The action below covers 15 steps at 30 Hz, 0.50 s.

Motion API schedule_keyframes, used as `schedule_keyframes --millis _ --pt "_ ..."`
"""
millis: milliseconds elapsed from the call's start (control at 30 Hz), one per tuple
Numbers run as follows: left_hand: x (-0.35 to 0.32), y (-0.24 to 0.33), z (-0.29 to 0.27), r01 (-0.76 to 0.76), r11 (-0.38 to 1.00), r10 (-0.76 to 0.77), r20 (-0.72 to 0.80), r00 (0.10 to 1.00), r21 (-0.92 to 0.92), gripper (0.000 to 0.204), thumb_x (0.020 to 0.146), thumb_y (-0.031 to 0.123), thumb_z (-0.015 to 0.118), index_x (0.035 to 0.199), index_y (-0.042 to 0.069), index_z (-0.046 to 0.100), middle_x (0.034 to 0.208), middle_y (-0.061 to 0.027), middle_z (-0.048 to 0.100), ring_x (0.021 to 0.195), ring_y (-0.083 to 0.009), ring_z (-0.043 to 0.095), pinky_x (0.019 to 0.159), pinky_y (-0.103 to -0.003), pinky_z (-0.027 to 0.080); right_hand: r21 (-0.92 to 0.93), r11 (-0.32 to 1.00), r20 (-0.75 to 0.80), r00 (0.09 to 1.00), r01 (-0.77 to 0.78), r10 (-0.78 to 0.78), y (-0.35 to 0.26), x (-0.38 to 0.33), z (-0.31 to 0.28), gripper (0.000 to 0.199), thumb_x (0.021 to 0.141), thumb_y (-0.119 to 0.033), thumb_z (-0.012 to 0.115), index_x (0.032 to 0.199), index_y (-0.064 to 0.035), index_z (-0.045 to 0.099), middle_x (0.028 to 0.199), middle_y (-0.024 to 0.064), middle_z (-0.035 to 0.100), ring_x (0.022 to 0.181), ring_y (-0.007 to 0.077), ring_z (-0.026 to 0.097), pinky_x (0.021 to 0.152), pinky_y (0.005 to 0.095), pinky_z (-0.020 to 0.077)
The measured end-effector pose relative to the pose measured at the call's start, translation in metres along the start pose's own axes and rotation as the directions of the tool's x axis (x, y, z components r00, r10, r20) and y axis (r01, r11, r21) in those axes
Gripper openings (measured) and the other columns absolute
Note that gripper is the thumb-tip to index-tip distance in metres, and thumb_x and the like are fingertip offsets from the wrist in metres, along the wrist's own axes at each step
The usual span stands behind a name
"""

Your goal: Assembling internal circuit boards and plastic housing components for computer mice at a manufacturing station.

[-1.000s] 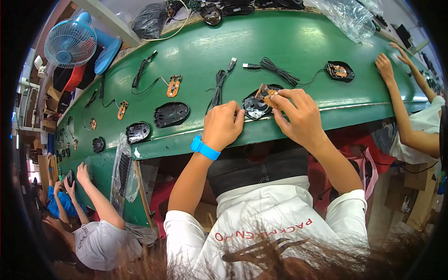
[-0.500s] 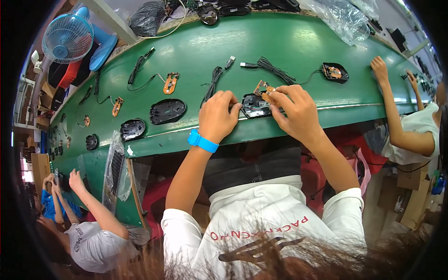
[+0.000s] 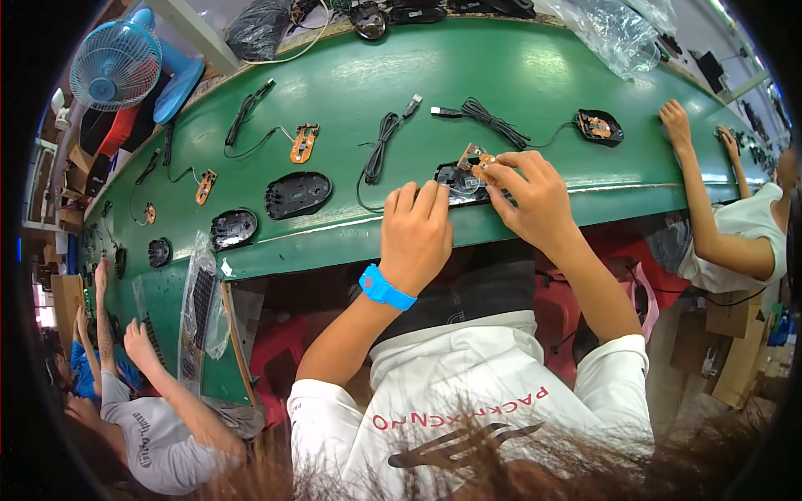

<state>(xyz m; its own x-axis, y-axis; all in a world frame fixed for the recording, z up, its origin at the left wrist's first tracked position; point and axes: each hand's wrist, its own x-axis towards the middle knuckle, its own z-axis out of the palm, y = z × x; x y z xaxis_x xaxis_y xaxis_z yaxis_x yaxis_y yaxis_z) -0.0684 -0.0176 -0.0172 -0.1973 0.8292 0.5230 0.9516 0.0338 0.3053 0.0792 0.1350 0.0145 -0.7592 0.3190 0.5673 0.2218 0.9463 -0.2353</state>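
A: Where do we have the board [image 3: 470,156]?

B: We pinch it between the thumb and fingers of our right hand [image 3: 535,196], tilted over the black shell [image 3: 449,174], which sits just left of that hand near the edge of the desk [image 3: 359,75].

A: And our left hand [image 3: 416,234]?

B: We hold its fingers close together at the near left side of the shell; we cannot tell whether they grip it. A bundled cable [image 3: 384,146] lies just beyond that hand.

A: How far along are we?

B: Partway, we judge: the board is over the shell but not lying flat in it, so seating it looks undone.

A: Do we see one further along?

B: Yes, beyond our right hand and to its right, a second board [image 3: 595,127] lies inside a second shell [image 3: 616,136]. Left of our left hand, we see open shells [image 3: 298,195] with loose boards [image 3: 303,149] apart from them, so those look undone too.
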Motion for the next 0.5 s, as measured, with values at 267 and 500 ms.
schedule_keyframes --millis 267,500 --pt "-0.006 -0.005 0.005 -0.04 0.998 0.038 0.049 0.998 0.041 0.045 0.078 0.005 0.067 0.122 -0.002 0.063 0.121 -0.0128 0.062 0.108 -0.0338 0.056 0.096 -0.045 0.045 -0.019 1.0 0.007 1.0 0.005 -0.005 -0.001 0.0 0.0 0.031 0.075 -0.005 0.079 0.104 -0.0072 0.069 0.103 0.0079 0.067 0.091 0.0287 0.065 0.076 0.0406 0.0524" --pt "-0.002 -0.017 -0.003 -0.05 0.997 0.053 0.065 0.996 -0.052 0.053 0.077 0.004 0.067 0.13 0.001 0.059 0.122 -0.0124 0.064 0.11 -0.033 0.056 0.1 -0.049 0.044 -0.011 1.0 0.003 1.0 0.011 -0.011 -0.003 0.0 0.002 0.03 0.075 -0.004 0.079 0.103 -0.0075 0.069 0.102 0.0076 0.067 0.09 0.0286 0.065 0.076 0.0406 0.0526"
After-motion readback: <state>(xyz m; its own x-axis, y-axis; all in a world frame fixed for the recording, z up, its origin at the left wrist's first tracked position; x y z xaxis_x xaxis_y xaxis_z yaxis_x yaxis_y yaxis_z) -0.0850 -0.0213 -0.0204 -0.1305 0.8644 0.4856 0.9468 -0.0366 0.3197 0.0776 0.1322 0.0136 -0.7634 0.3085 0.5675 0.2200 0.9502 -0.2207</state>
